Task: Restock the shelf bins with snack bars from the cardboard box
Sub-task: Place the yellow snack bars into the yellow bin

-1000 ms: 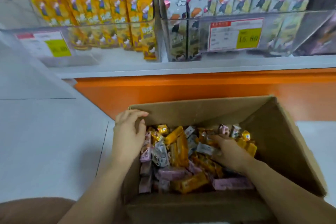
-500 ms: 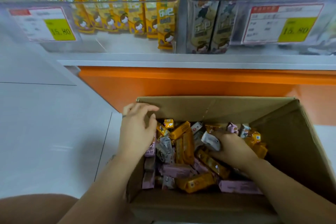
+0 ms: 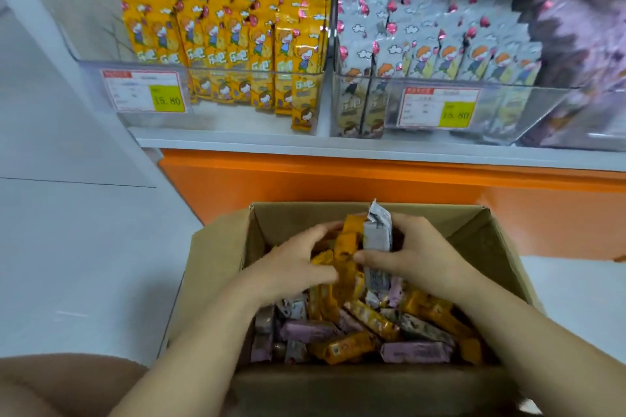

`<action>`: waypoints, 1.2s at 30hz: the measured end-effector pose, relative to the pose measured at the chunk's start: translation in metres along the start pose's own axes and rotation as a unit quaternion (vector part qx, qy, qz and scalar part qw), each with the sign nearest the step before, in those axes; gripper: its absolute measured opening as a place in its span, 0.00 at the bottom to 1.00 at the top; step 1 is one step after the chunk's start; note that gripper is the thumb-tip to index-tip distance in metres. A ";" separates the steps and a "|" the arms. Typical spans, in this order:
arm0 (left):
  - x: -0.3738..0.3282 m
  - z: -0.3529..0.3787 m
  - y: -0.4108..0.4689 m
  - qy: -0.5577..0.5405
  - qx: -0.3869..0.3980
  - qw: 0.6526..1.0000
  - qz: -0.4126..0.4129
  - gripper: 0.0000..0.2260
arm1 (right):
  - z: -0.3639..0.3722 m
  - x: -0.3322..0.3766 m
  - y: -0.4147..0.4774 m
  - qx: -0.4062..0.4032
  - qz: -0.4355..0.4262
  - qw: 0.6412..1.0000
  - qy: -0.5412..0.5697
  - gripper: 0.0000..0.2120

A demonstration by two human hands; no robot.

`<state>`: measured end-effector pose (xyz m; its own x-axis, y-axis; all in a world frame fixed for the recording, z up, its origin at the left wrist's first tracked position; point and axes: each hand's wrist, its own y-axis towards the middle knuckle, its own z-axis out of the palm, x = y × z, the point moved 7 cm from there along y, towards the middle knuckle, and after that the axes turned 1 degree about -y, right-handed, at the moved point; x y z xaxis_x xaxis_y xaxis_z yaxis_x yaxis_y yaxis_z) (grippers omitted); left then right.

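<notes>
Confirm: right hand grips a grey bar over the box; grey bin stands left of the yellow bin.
Wrong side: the head view shows the grey bin right of the yellow bin. The right hand does grip a grey bar over the box.

The far-right bin (image 3: 582, 54) is blurred and cropped; blur also obscures the grip of the left hand (image 3: 291, 267).

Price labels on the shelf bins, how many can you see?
2: one label on the yellow bars' bin, left; another on the grey bars' bin beside it. The blurred bin farther right may hide one.
</notes>
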<state>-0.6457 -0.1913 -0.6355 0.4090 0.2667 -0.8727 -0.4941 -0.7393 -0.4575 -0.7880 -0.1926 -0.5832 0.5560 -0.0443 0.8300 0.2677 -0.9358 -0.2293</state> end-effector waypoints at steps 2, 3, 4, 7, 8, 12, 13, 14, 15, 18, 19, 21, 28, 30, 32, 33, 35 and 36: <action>-0.017 0.005 -0.007 -0.043 0.023 0.998 0.032 0.35 | -0.010 0.017 -0.012 0.006 -0.016 0.999 0.045 0.08; -0.027 0.006 -0.011 -0.055 0.019 0.997 0.053 0.34 | -0.015 0.026 -0.018 0.002 -0.025 0.998 0.059 0.08; -0.037 0.007 -0.015 -0.054 0.010 0.996 0.072 0.33 | -0.022 0.034 -0.024 -0.007 -0.035 0.997 0.067 0.09; -0.068 0.006 -0.029 -0.031 -0.022 0.992 0.119 0.29 | -0.042 0.052 -0.039 -0.027 -0.053 0.994 0.089 0.12; -0.079 0.006 -0.034 -0.027 -0.028 0.991 0.129 0.28 | -0.047 0.059 -0.044 -0.029 -0.062 0.994 0.091 0.14; -0.123 0.000 -0.056 -0.032 -0.061 0.982 0.176 0.24 | -0.068 0.085 -0.056 -0.063 -0.093 0.986 0.125 0.17; -0.132 -0.003 -0.060 -0.031 -0.069 0.981 0.179 0.23 | -0.075 0.090 -0.058 -0.080 -0.101 0.982 0.135 0.18; -0.140 -0.008 -0.064 -0.032 -0.078 0.979 0.183 0.24 | -0.082 0.095 -0.060 -0.102 -0.107 0.980 0.136 0.19; -0.149 -0.012 -0.069 -0.035 -0.086 0.977 0.191 0.25 | -0.089 0.098 -0.062 -0.131 -0.111 0.976 0.134 0.20; -0.173 -0.024 -0.080 -0.012 -0.106 0.972 0.210 0.27 | -0.110 0.104 -0.068 -0.196 -0.109 0.962 0.158 0.24; -0.180 -0.026 -0.083 0.010 -0.115 0.971 0.210 0.28 | -0.114 0.102 -0.068 -0.199 -0.105 0.959 0.172 0.26; -0.192 -0.028 -0.084 0.038 -0.126 0.968 0.214 0.28 | -0.121 0.101 -0.070 -0.201 -0.095 0.960 0.172 0.28; -0.213 -0.042 -0.081 0.078 -0.182 0.951 0.239 0.26 | -0.144 0.105 -0.078 -0.205 -0.106 0.965 0.125 0.15; -0.211 -0.052 -0.079 0.037 -0.195 0.948 0.247 0.26 | -0.155 0.108 -0.077 -0.231 -0.105 0.964 0.082 0.15; -0.211 -0.065 -0.078 -0.018 -0.216 0.942 0.255 0.26 | -0.164 0.117 -0.075 -0.260 -0.112 0.958 0.052 0.17; -0.210 -0.073 -0.077 -0.033 -0.231 0.937 0.259 0.24 | -0.168 0.122 -0.071 -0.279 -0.116 0.953 0.038 0.16; -0.211 -0.087 -0.077 -0.050 -0.254 0.929 0.266 0.24 | -0.175 0.139 -0.064 -0.324 -0.140 0.935 0.023 0.14; -0.211 -0.093 -0.077 -0.063 -0.259 0.925 0.270 0.24 | -0.177 0.147 -0.060 -0.344 -0.156 0.926 0.022 0.15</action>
<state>-0.6221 -0.2481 -0.3997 0.1015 -0.1814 -0.9782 -0.1532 -0.9744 0.1648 -0.8619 -0.2051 -0.3575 0.5000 0.2659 0.8242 -0.1624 -0.9060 0.3909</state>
